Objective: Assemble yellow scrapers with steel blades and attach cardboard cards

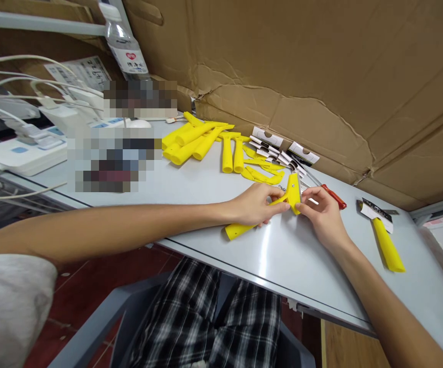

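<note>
- While the pale grey table (190,181) carries parts at several stages, the work looks underway but far from finished.
- Largest on it is the heap of yellow scraper handles (200,134) towards the back; no card sleeve shows on any of them, so these seem left to do. Two more yellow handles (227,156) lie side by side at its right, equally bare.
- At the far right, well apart, rests a sleeved scraper (388,245) with a black-and-white card over its head; it appears to be the one finished piece in view.
- Between both hands, above the table's near part, is the yellow scraper (293,194) in work. The left hand (254,204) has its fingers closed around the handle near the neck; the right hand (324,217) pinches with thumb and fingertips at the head's metal edge. A blade seems already in place; no sleeve covers it yet.
- The loose card sleeves (261,135) lie bunched against the cardboard, apparently unused.
- Just beyond the right hand lies a red-handled screwdriver (334,197), in neither grip.
- Smaller, the curved yellow pieces (261,177) sit in front of the sleeves, also seemingly waiting.
- Tiny dark bits (281,188) by the left fingers may be screws; too small to tell.
</note>
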### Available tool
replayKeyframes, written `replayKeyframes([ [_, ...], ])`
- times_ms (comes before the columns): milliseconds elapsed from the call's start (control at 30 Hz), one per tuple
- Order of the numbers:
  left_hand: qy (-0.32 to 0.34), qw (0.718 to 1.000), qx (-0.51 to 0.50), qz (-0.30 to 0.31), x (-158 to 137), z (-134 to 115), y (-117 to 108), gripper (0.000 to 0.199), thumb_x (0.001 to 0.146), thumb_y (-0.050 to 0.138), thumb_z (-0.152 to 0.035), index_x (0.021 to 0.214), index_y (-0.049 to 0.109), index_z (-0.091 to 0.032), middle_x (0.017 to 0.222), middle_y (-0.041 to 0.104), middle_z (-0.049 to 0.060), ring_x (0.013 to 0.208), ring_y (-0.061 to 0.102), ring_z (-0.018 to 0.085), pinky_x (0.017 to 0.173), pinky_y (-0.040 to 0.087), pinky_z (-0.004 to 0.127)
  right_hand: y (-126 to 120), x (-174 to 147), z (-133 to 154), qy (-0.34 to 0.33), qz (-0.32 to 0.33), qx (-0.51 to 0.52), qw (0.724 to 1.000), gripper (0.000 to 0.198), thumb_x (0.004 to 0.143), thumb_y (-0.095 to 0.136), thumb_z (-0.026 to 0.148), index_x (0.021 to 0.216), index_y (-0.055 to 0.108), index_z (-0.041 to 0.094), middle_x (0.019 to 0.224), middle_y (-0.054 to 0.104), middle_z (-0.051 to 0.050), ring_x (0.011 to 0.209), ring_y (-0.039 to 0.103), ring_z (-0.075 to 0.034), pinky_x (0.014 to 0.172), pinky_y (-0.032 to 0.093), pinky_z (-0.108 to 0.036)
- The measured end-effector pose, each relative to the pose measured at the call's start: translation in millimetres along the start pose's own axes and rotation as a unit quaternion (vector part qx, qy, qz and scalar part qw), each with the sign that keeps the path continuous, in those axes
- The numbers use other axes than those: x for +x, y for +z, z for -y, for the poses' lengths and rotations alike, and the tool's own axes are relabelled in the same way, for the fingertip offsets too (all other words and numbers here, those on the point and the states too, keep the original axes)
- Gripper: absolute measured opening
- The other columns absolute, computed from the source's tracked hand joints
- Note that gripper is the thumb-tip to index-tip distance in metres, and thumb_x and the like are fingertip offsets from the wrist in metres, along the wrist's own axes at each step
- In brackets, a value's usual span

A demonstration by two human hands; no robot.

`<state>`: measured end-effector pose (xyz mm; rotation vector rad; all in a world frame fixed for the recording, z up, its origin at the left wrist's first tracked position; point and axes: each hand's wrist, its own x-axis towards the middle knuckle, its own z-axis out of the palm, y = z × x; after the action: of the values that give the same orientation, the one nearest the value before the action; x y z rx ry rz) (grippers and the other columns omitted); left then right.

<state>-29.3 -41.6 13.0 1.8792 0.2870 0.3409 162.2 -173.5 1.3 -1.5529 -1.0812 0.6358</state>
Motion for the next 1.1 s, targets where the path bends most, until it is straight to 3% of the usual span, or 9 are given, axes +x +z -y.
replayKeyframes([
  [233, -0.009, 1.0, 0.006, 0.01, 0.3, -1.8, -2.5, 0.026, 0.098, 0.06, -0.042, 0.084, 0.057, -0.021, 0.059, 0.057, -0.005, 0.045, 0.06, 0.012, 0.041, 0.042, 0.021, -10.0, 1.4, 0.2, -0.01, 0.026, -0.016, 0.999, 0.055, 0.069, 0.093, 0.046, 0.102, 0.059, 0.019, 0.101, 0.062, -0.004, 0.084, 0.064, -0.012, 0.073, 0.059, -0.026],
  [400, -0.013, 0.999, -0.024, 0.028, 3.8, 3.1, -4.4, 0.029, 0.098, 0.061, -0.044, 0.082, 0.053, -0.022, 0.058, 0.056, -0.004, 0.045, 0.059, 0.012, 0.041, 0.044, 0.021, -21.1, 1.7, 1.0, -0.106, 0.125, -0.136, 0.977, 0.028, 0.093, 0.074, 0.047, 0.098, 0.072, 0.019, 0.105, 0.066, -0.008, 0.094, 0.064, -0.015, 0.08, 0.057, -0.029],
  [500, -0.011, 0.999, -0.033, 0.03, 5.6, 7.2, -4.9, 0.028, 0.098, 0.062, -0.046, 0.085, 0.056, -0.021, 0.059, 0.056, -0.004, 0.045, 0.058, 0.012, 0.041, 0.045, 0.021, -21.9, -0.9, 3.8, -0.139, 0.122, -0.195, 0.963, 0.026, 0.098, 0.068, 0.044, 0.105, 0.074, 0.02, 0.11, 0.066, -0.009, 0.1, 0.064, -0.016, 0.083, 0.058, -0.029],
  [633, -0.015, 0.999, -0.039, 0.032, 6.1, 8.9, -4.8, 0.029, 0.097, 0.062, -0.047, 0.087, 0.059, -0.02, 0.057, 0.056, -0.005, 0.044, 0.057, 0.012, 0.039, 0.044, 0.021, -20.6, -3.5, 5.4, -0.136, 0.113, -0.21, 0.962, 0.026, 0.097, 0.068, 0.043, 0.103, 0.072, 0.019, 0.108, 0.067, -0.009, 0.095, 0.065, -0.015, 0.082, 0.06, -0.029],
  [733, -0.022, 0.998, -0.046, 0.035, 6.1, 7.0, -4.6, 0.027, 0.098, 0.062, -0.045, 0.09, 0.061, -0.019, 0.057, 0.055, -0.005, 0.044, 0.057, 0.012, 0.039, 0.045, 0.022, -20.4, -2.9, 5.0, -0.112, 0.11, -0.176, 0.972, 0.028, 0.095, 0.072, 0.045, 0.103, 0.071, 0.018, 0.106, 0.067, -0.009, 0.093, 0.067, -0.015, 0.081, 0.061, -0.03],
  [833, -0.027, 0.998, -0.041, 0.032, 7.2, 5.1, -5.9, 0.027, 0.097, 0.063, -0.044, 0.096, 0.066, -0.017, 0.063, 0.059, -0.003, 0.046, 0.058, 0.012, 0.041, 0.046, 0.023, -20.6, -0.2, 3.1, -0.044, 0.096, -0.066, 0.992, 0.039, 0.088, 0.079, 0.048, 0.108, 0.064, 0.018, 0.104, 0.067, -0.008, 0.085, 0.068, -0.015, 0.074, 0.062, -0.03],
  [933, -0.031, 0.999, -0.009, 0.012, 9.0, 5.4, -10.6, 0.034, 0.093, 0.07, -0.043, 0.112, 0.068, -0.015, 0.077, 0.068, 0.002, 0.047, 0.061, 0.012, 0.044, 0.047, 0.025, -20.2, 2.3, -0.8, 0.01, 0.077, 0.017, 0.997, 0.051, 0.079, 0.087, 0.047, 0.108, 0.058, 0.018, 0.104, 0.065, -0.007, 0.081, 0.068, -0.015, 0.069, 0.063, -0.03],
  [1033, 0.015, 0.998, 0.06, -0.009, 10.2, 6.9, -18.9, 0.062, 0.088, 0.075, -0.035, 0.143, 0.055, -0.017, 0.102, 0.074, 0.007, 0.052, 0.065, 0.013, 0.052, 0.051, 0.028, -18.6, 3.0, -5.0, 0.04, 0.066, 0.055, 0.996, 0.055, 0.075, 0.09, 0.046, 0.108, 0.056, 0.018, 0.102, 0.063, -0.006, 0.084, 0.069, -0.015, 0.071, 0.063, -0.03],
  [1100, 0.077, 0.987, 0.139, -0.031, 10.3, 7.0, -25.0, 0.07, 0.09, 0.074, -0.03, 0.154, 0.046, -0.022, 0.113, 0.074, 0.009, 0.069, 0.071, 0.017, 0.067, 0.055, 0.031, -17.8, 2.8, -6.4, 0.057, 0.065, 0.07, 0.994, 0.054, 0.078, 0.088, 0.047, 0.109, 0.055, 0.018, 0.1, 0.064, -0.005, 0.082, 0.069, -0.015, 0.075, 0.064, -0.031],
])
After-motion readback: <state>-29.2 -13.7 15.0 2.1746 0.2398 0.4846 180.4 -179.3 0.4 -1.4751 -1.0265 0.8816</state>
